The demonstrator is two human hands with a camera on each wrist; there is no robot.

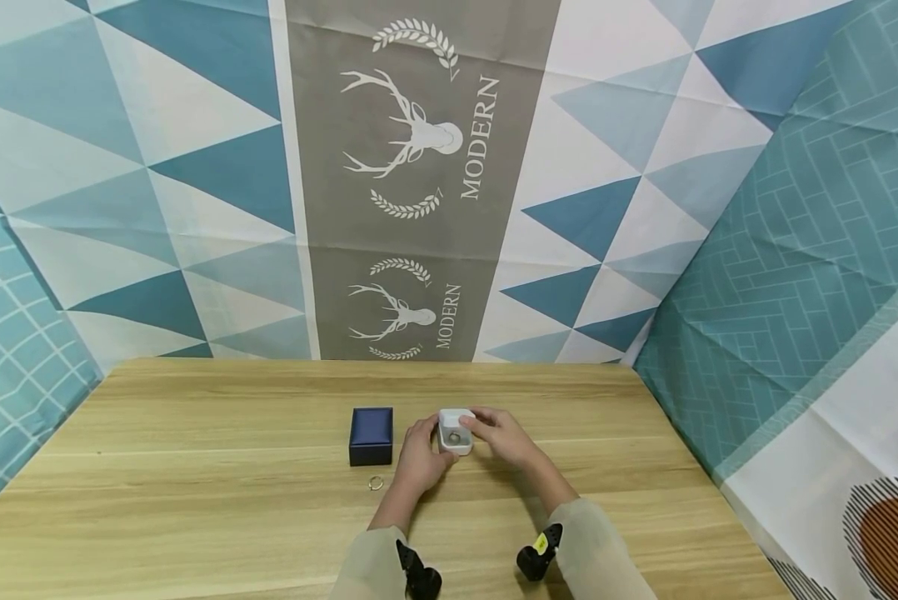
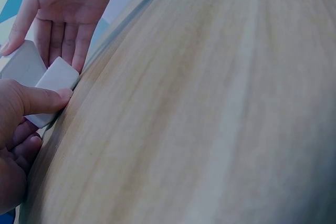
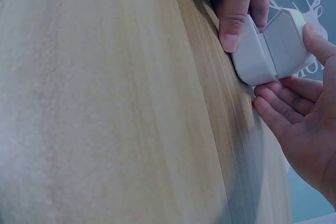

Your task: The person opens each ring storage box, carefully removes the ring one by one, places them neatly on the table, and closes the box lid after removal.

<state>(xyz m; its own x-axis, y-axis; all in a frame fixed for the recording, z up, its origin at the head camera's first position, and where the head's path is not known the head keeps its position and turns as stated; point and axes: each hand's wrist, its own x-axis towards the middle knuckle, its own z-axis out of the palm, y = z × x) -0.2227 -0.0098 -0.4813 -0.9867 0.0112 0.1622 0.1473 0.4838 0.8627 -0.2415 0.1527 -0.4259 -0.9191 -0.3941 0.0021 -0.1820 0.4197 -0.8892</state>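
A small white ring box [image 1: 456,419] stands on the table with its lid raised, and a ring [image 1: 454,438] shows inside it. My left hand [image 1: 421,460] grips the box's base from the left, its thumb [image 2: 47,100] on the front wall. From the other side my right hand [image 1: 505,438] holds the lid [image 3: 287,43], thumb on top and fingers behind and below. In the right wrist view the lid is tilted back from the base [image 3: 254,59]; the ring cannot be seen there.
Left of the hands is a dark blue box [image 1: 371,436], its lid down. A second ring [image 1: 376,483] lies on the wooden table [image 1: 217,500] in front of it. Patterned cloth [image 1: 419,233] hangs behind the table's back edge, with more cloth at both sides.
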